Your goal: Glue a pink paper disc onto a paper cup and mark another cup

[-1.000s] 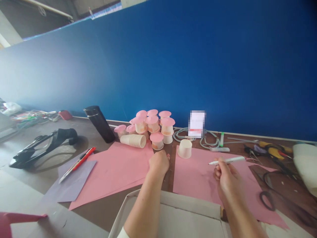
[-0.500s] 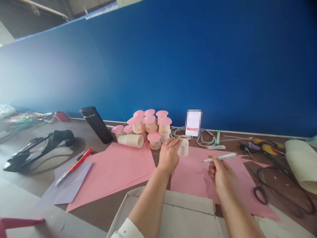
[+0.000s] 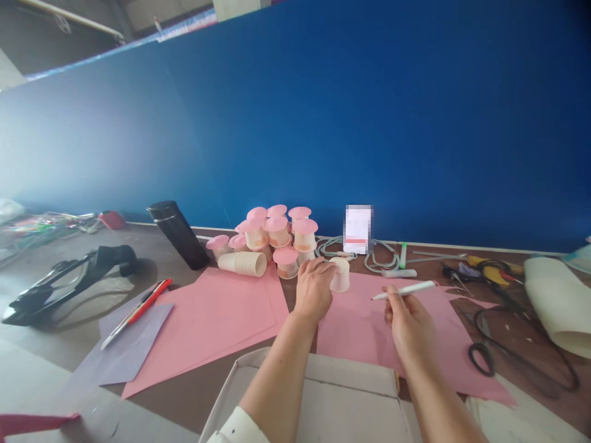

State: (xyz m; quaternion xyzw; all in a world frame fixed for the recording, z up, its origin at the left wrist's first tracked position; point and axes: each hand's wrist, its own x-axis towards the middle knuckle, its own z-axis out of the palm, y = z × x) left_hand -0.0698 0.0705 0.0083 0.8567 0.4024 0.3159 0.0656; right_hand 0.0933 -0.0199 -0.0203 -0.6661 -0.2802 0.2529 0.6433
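Left of frame, a black flask (image 3: 178,235) leans beside a cluster of pink-topped cups (image 3: 276,237) and a stack of paper cups (image 3: 242,263) on its side. A red utility knife (image 3: 136,312) lies on purple paper (image 3: 120,354). Scissors (image 3: 503,354) lower right, cardboard box (image 3: 323,400) bottom centre.

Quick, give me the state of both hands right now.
Left hand: closed around the upside-down paper cup on the pink paper.
Right hand: closed, holding a white pen.

Matt white paper cup (image 3: 340,274), smooth white plastic pen (image 3: 404,290), matt pink paper sheets (image 3: 221,320) — glossy black flask (image 3: 178,234), dull brown cardboard box (image 3: 323,394), smooth wooden table (image 3: 194,394).
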